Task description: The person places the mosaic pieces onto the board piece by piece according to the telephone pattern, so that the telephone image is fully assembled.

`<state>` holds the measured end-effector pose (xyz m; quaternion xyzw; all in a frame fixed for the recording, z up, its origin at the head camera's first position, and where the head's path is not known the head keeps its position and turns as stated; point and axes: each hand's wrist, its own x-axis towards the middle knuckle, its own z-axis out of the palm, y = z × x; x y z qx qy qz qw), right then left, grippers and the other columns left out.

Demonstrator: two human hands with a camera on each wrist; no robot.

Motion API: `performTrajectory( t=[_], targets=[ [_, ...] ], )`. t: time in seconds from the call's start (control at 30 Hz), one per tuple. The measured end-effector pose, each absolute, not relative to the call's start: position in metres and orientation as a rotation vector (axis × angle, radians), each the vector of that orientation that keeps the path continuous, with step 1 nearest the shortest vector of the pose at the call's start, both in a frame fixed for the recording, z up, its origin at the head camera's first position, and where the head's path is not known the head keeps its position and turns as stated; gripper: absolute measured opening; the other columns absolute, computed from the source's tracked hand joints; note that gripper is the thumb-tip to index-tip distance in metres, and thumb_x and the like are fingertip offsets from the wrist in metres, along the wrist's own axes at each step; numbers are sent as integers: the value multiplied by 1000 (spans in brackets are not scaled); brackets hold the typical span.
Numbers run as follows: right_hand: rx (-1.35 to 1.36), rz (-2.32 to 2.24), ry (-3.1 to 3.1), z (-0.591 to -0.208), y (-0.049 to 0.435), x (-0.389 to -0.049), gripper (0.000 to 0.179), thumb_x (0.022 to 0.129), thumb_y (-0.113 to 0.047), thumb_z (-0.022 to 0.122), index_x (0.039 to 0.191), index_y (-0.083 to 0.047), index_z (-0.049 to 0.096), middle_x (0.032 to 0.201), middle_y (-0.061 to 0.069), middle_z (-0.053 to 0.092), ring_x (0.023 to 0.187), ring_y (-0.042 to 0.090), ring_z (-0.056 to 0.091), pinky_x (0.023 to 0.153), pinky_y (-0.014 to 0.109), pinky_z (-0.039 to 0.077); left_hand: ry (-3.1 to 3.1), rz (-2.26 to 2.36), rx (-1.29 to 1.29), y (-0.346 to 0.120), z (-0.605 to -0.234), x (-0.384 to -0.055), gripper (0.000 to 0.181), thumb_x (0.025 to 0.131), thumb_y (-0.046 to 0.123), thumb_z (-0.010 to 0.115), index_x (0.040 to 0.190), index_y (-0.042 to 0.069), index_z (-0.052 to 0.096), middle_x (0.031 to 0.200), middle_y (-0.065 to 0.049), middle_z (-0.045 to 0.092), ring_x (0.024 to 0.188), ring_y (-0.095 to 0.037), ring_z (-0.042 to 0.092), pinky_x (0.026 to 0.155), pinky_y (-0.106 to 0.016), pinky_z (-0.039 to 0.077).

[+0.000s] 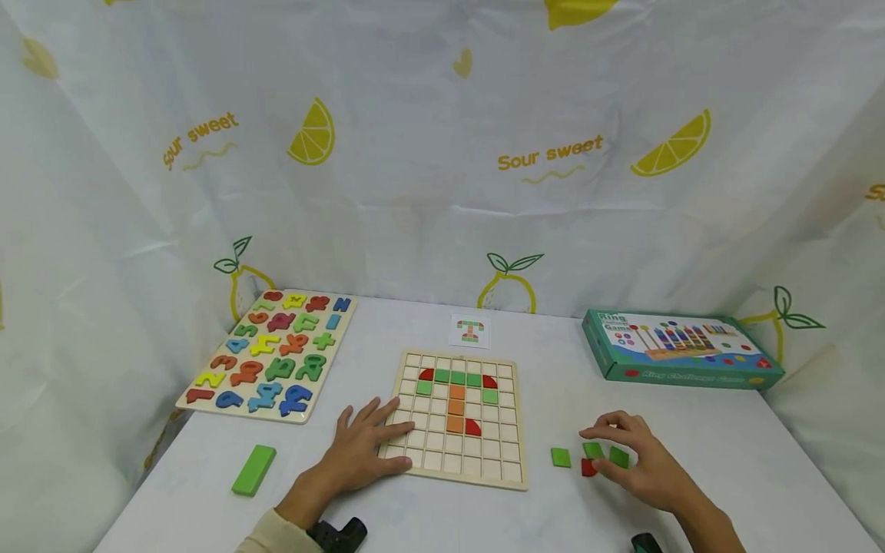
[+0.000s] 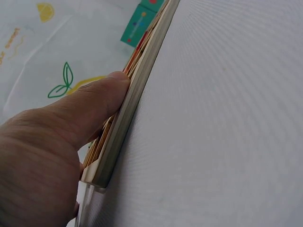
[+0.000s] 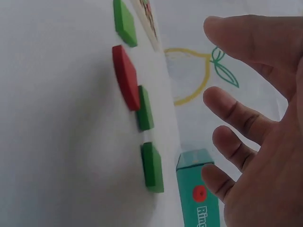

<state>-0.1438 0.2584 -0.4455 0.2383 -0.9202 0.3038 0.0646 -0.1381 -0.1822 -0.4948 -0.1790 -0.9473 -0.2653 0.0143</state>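
Note:
A wooden grid board lies mid-table, with red, green and orange tiles set in some of its squares. My left hand rests spread on the board's left edge; in the left wrist view its thumb lies against the wooden rim. Over several loose tiles hovers my right hand, fingers loosely bent and nothing between them. Those tiles are a green square, a red quarter-round one and two more green squares, one beside the red and another farther along.
Behind the board lies a small pattern card. At the left stand a letter-and-number puzzle board and a green block. A green Ring Challenge Game box sits back right, before a lemon-printed white curtain.

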Motion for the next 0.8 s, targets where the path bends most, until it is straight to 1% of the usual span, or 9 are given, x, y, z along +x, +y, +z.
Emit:
performTrajectory(
  t=[0.07,0.17,0.3,0.37,0.5,0.57,0.67,0.73,0.8],
  targets=[
    [734,942,-2820,-450,262,-146,31,76,-14,81,106,-21,74,111,-2,51,104,23,37,76,49,42,-2947,-826,-557,-182,-495,-138,62,79,61,68,130,26,64,152,-3,36,141,-37,20,104,-67,1],
    [722,948,-2901,-456,266,-150,31,77,-15,80,103,-29,74,118,4,51,109,29,37,79,54,40,-2948,-830,-556,-182,-495,-138,62,79,61,68,130,26,64,152,-3,36,141,-37,20,104,-67,1],
    [679,896,-3013,-461,268,-153,36,76,-12,78,101,-38,73,128,10,50,114,37,36,85,64,36,-2950,-828,-553,-182,-495,-138,62,79,62,68,129,26,64,152,-3,36,141,-37,20,104,-67,1],
    [665,854,-3045,-461,267,-154,38,77,-11,76,100,-40,73,130,11,49,115,38,36,86,66,35,-2950,-827,-551,-182,-495,-138,61,79,61,68,129,26,65,152,-3,36,141,-37,20,104,-66,1],
    [644,775,-3076,-460,265,-155,36,78,-11,75,98,-41,73,129,12,50,114,40,38,86,66,33,-2952,-830,-541,-181,-494,-138,61,79,60,69,129,26,65,151,-3,37,141,-37,20,104,-67,1],
    [613,753,-3089,-461,263,-157,28,79,-17,77,95,-40,73,128,12,50,114,40,38,86,66,33,-2956,-830,-535,-181,-493,-138,61,78,60,69,128,26,65,151,-3,37,141,-37,20,104,-67,0],
    [548,728,-3101,-462,260,-159,16,77,-31,81,88,-36,70,126,12,51,114,40,38,87,65,33,-2961,-823,-532,-181,-493,-138,61,78,61,68,128,26,65,152,-3,37,141,-37,20,104,-67,1],
    [523,718,-3097,-463,259,-160,20,75,-38,82,87,-33,67,125,12,52,113,41,39,87,65,33,-2961,-821,-536,-181,-493,-138,61,78,61,68,128,27,65,151,-3,37,141,-37,20,104,-67,1],
    [522,713,-3088,-464,258,-161,20,76,-36,81,92,-31,68,124,11,52,113,40,40,87,65,33,-2961,-819,-540,-181,-493,-138,61,79,62,68,129,27,65,151,-3,37,141,-37,20,104,-67,2]
  ],
)
